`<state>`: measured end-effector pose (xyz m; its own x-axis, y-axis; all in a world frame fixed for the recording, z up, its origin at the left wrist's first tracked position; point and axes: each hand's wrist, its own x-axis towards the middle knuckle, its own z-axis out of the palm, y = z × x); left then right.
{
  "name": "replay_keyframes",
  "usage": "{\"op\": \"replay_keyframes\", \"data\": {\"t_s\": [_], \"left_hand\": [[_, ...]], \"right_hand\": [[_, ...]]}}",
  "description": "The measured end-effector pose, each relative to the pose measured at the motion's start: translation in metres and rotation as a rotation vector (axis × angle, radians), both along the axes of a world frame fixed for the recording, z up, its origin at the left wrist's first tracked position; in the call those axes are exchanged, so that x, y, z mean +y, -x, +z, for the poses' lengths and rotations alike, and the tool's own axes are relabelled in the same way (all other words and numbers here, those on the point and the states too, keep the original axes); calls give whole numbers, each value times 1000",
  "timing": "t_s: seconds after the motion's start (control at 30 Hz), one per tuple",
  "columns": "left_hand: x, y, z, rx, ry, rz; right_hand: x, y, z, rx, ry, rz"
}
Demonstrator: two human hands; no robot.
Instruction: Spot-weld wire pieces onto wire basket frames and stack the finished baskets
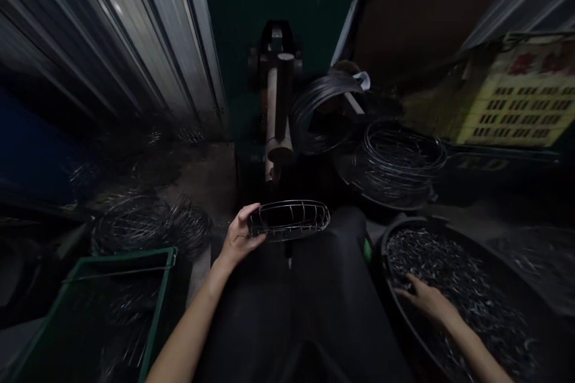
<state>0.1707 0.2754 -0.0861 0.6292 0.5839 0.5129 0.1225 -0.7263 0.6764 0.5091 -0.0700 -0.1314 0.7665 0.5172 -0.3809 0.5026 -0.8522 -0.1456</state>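
My left hand (239, 236) grips the left end of an oval wire basket (294, 230), thumb below and fingers above. The basket is held level over my dark-clothed lap, just in front of the machine's electrode arms (278, 114). Over on the right, my right hand (426, 299) reaches into a round black tub (386, 251). Its thumb and index finger are apart, near many small metal pieces (467, 275). The other fingers are partly hidden, and nothing can be seen held in them.
A green crate (168, 287) with wire parts stands at the left, beside tangled wire pieces (135, 221). Wire rings (399, 149) fill a pan at the right, near a wire coil (323, 96). A yellow crate (521, 102) sits farther back. The green machine (233, 24) rises ahead.
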Motion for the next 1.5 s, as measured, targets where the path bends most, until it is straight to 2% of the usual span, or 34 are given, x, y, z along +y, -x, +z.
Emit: {"op": "replay_keyframes", "data": {"t_s": [0.1,0.2,0.3,0.4,0.5,0.63,0.7,0.8,0.87,0.93,1.03,1.13,1.2,1.27,1.33,1.43,1.5], "left_hand": [[-13,4,2,73,90,-38],[-19,1,7,138,152,-79],[-20,-4,11,165,171,-96],[-21,-7,16,179,98,-98],[-23,-9,20,188,-1,-95],[-22,-13,21,199,-33,-43],[-22,-14,21,191,-38,-42],[-21,-15,20,154,-33,-42],[-20,-16,21,129,-20,-32],[-21,-18,22,122,-3,-23],[-23,-21,23,127,8,-19],[-23,-22,23,113,1,-12],[-23,-22,24,111,-2,-10],[-23,-21,25,125,-7,-18],[-24,-20,28,144,-20,-36],[-27,-20,33,162,-47,-47],[-29,-20,37,176,-69,-46]], "right_hand": [[-29,15,-26,228,-32,38],[-39,27,-30,252,-52,13],[-42,26,-26,132,-57,-90],[-44,24,-21,29,-113,-182],[-44,28,-17,26,-188,-286],[-39,31,-8,3,-297,-441],[-32,33,1,39,-428,-478],[-7,47,22,172,-774,-489],[17,67,34,283,-908,-424],[41,91,38,398,-907,-336],[63,123,24,472,-855,-276],[66,136,8,413,-881,-273],[67,139,10,397,-901,-255],[75,143,29,423,-919,-209],[93,150,59,459,-951,-99],[136,160,104,420,-1002,213],[163,161,122,289,-995,459]]}}
